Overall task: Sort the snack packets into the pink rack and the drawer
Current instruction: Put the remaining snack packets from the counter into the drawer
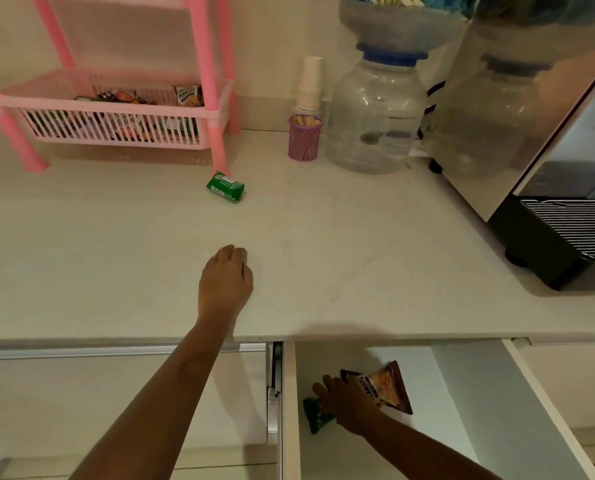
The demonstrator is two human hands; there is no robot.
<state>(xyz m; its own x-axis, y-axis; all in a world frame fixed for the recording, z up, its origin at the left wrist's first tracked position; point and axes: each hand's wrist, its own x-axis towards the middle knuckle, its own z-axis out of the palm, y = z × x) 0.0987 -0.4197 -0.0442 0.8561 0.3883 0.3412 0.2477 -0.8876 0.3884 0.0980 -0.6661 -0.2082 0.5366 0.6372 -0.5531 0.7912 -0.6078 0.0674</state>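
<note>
Head: snacks [188, 95] in pink rack [206, 64]; peanut packet [391, 384], green packet [315, 419] in drawer [291, 393] under right hand [349, 401], grip unclear

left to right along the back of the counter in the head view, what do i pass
pink rack → purple pot of sticks → water jug → steel machine

"…ANUTS" on drawer packet [388, 388]; "PEANUTS" on rack packet [187, 95].
</note>
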